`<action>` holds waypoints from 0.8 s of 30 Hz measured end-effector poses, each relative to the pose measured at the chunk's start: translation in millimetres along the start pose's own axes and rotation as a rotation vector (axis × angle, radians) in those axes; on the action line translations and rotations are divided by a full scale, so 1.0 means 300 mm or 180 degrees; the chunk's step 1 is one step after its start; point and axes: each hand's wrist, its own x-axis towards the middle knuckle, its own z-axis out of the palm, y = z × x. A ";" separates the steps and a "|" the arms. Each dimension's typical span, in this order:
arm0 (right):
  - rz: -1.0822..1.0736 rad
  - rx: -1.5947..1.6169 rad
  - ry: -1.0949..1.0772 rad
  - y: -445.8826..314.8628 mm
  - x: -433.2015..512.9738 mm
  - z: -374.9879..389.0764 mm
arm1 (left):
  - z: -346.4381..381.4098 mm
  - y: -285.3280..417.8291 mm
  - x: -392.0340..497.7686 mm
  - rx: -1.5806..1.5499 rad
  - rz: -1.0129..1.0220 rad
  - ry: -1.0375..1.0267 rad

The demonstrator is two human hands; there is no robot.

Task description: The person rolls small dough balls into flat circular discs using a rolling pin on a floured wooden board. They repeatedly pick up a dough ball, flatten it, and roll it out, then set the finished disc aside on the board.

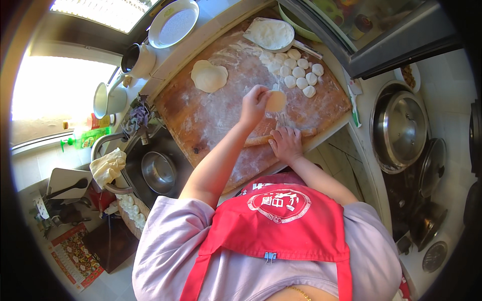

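My left hand [256, 105] pinches the edge of a thin round dough wrapper [276, 101] just above a floured wooden board [180, 109]. Under my right hand [287, 143] lies a wooden rolling pin [259, 141], with my fingers over it near the board's front edge. Several small dough pieces [300, 72] are grouped at the board's upper right, beside a scoop of flour [269, 34]. Overlapping rolled wrappers [209, 76] rest at the upper left of the board.
A sink with a steel bowl [158, 172] is left of the board. A green-handled knife [355, 109] lies by its right edge, near a lidded steel pot [402, 128]. A dark-framed window sash [399, 41] juts over the upper right. A white plate [174, 23] stands behind the board.
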 end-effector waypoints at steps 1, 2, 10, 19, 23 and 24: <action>-0.0046 -0.0070 0.0032 0.000 0.002 -0.004 | 0.020 -0.013 0.004 0.0120 -0.0136 -0.0058; -0.0089 -0.0138 0.0065 0.002 0.006 -0.009 | 0.040 -0.027 0.009 0.0241 -0.0272 -0.0119; -0.0099 -0.0091 -0.0037 0.003 0.015 -0.021 | 0.064 -0.143 0.144 0.1811 -0.0220 0.0541; 0.0124 -0.0156 0.0122 0.061 0.006 -0.074 | -0.151 -0.244 -0.076 0.0294 -0.0776 -0.0803; 0.0502 -0.0533 0.0313 0.091 0.267 -0.046 | -0.120 -0.027 -0.080 0.1635 -0.1015 -0.1640; 0.0584 -0.0535 0.0359 0.105 0.328 -0.038 | -0.090 -0.014 -0.075 0.1902 -0.0862 -0.1472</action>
